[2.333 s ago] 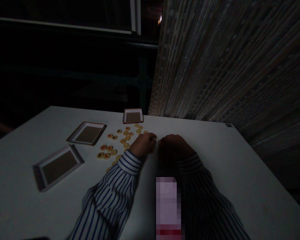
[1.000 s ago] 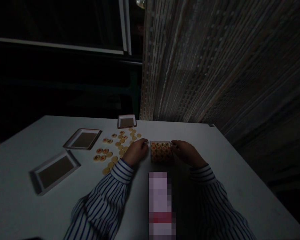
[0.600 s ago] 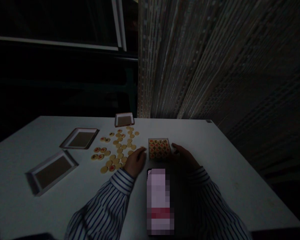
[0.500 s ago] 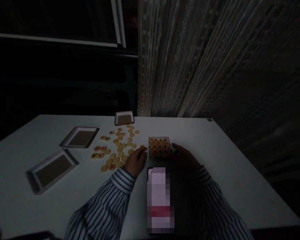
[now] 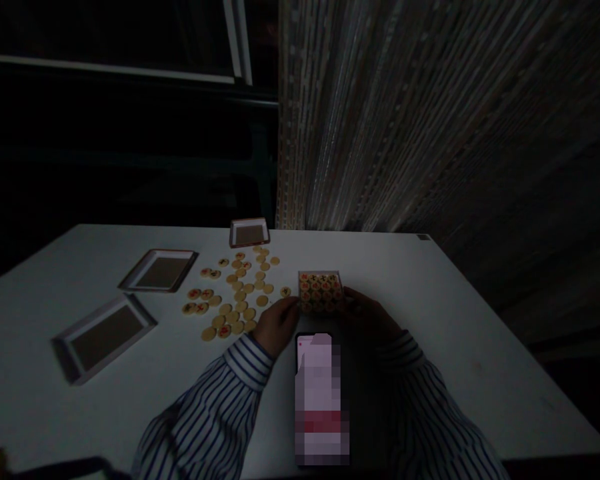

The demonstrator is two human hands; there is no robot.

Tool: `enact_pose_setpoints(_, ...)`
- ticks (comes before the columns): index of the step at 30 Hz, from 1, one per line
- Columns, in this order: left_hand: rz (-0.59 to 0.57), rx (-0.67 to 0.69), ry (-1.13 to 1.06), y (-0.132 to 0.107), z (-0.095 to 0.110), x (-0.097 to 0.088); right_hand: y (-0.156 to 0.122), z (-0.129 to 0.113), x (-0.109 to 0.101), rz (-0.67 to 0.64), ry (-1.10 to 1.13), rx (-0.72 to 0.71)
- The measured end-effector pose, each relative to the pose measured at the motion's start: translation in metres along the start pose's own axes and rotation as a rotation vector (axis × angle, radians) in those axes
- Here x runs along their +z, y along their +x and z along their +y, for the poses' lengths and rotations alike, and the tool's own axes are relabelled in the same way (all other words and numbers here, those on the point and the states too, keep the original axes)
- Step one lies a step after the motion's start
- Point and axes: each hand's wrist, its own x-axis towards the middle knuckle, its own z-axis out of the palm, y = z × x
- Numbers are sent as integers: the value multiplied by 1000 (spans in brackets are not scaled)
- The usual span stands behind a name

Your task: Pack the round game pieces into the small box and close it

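Observation:
A small box (image 5: pixel 321 292) packed with round yellow game discs stands on the white table (image 5: pixel 455 333). My left hand (image 5: pixel 277 321) curls against its near left corner, fingers bent. My right hand (image 5: pixel 370 313) rests in shadow against the box's right side; its fingers are hard to make out. Several loose yellow discs (image 5: pixel 235 293), some with red or dark marks, lie scattered to the left of the box. A phone (image 5: pixel 321 393) lies flat between my striped sleeves.
Three shallow trays lie on the table: a small one (image 5: pixel 249 233) at the back, one (image 5: pixel 160 270) left of the discs, and a larger one (image 5: pixel 103 335) near the left front. A ribbed wall (image 5: pixel 430 133) rises behind the table's right side.
My hands, which covered the box 2.3 s ago, moved apart and drew back toward me, baring the filled box. They now sit at its near corners.

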Motion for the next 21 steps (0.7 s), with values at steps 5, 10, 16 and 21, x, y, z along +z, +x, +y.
enact_pose_setpoints(5, -39, 38, -11, -2, 3, 1, -1, -2, -1, -3, 22, 5)
enact_pose_setpoints(10, -41, 37, 2, -2, 2, 2, -1, -1, 0, 7, 15, 2)
enact_pose_setpoints(16, -44, 42, 12, -3, 3, 2, -1, 1, 1, 20, -21, 9)
enact_pose_setpoints(21, -46, 36, 1, -2, 3, 2, 0, 3, 1, 11, -17, 1)
